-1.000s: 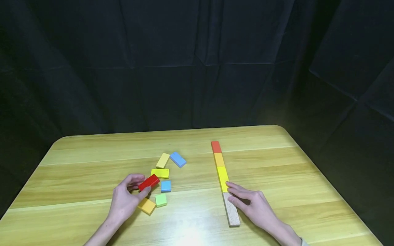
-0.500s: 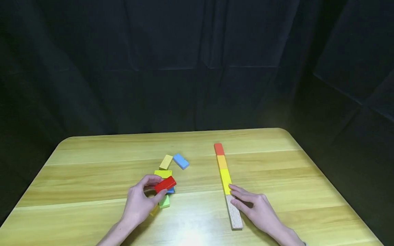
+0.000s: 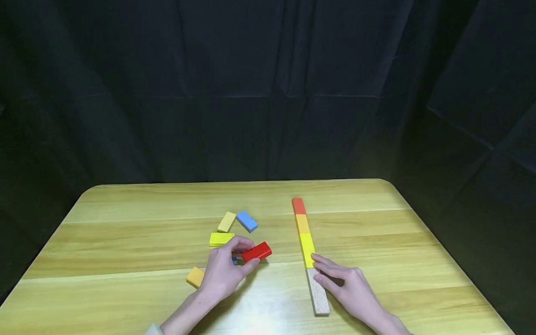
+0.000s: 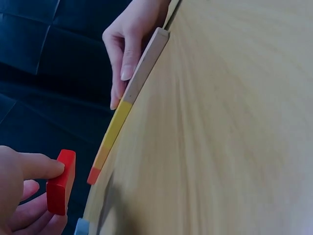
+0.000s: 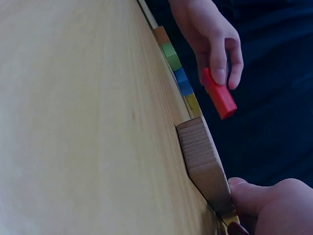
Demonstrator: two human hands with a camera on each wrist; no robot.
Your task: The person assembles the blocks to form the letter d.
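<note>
My left hand (image 3: pixel 224 272) pinches a red block (image 3: pixel 257 251) between thumb and fingers, held above the table between the loose blocks and a straight row. The row, from far end to near, is a red-orange block (image 3: pixel 298 205), an orange block (image 3: pixel 302 224), a longer yellow block (image 3: pixel 307 249) and a long pale speckled block (image 3: pixel 318 291). At the row's right side my right hand (image 3: pixel 349 284) touches with extended fingers, by the joint between the yellow and speckled blocks. In the right wrist view its thumb lies against the speckled block's side.
Left of the row lie a yellow block (image 3: pixel 221 239), a cream block (image 3: pixel 226 222), a blue block (image 3: pixel 247 221) and an orange block (image 3: pixel 195 277). The left hand mostly hides a smaller blue block; a green block (image 5: pixel 171 56) shows in the right wrist view. A black curtain (image 3: pixel 234 93) hangs behind the table.
My left hand has carried the red block rightward, away from the loose blocks towards the row. My right hand has stayed at the row; the head view has shifted slightly.
</note>
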